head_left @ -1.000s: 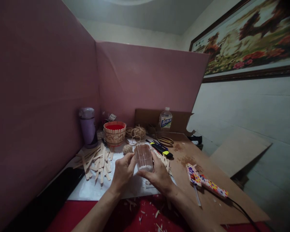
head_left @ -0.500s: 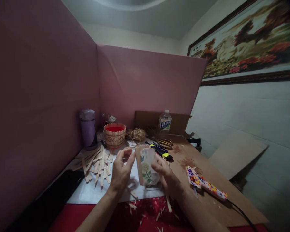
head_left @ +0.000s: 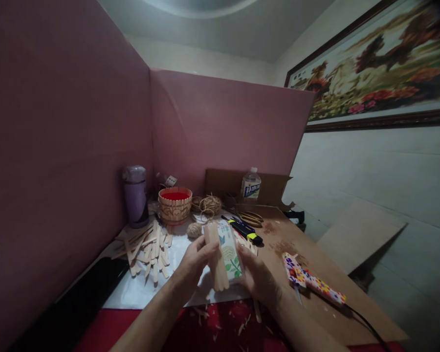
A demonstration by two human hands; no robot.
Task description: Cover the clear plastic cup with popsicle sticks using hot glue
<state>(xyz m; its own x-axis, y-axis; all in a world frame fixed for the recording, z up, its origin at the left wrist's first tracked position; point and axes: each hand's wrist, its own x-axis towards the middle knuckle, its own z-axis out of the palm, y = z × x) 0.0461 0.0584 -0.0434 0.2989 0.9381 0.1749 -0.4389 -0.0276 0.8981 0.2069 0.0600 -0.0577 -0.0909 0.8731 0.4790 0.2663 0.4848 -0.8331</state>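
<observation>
Between my hands is a white container [head_left: 230, 254] printed with a flower, green leaves and a blue butterfly. Several flat craft sticks [head_left: 216, 269] lie side by side along its left face. My left hand [head_left: 193, 264] grips that stick-covered side, the thumb resting on the sticks. On the opposite side, my right hand [head_left: 257, 274] holds the container's edge with the fingers behind it. A small ball of twine [head_left: 194, 230] sits just beyond my left hand. Loose craft sticks [head_left: 154, 247] are heaped to the left.
A flowered glue gun [head_left: 311, 283] with a cord lies on the brown board at right. Near the middle are a black-yellow utility knife [head_left: 246, 232] and scissors [head_left: 252, 218]. Behind stand a stick-covered basket [head_left: 175, 208], purple flask [head_left: 135, 200] and bottle [head_left: 251, 186].
The container has turned so that its stick-covered side faces me more. My left hand, previously beside it with fingers raised, now grips it. The twine ball has come into sight.
</observation>
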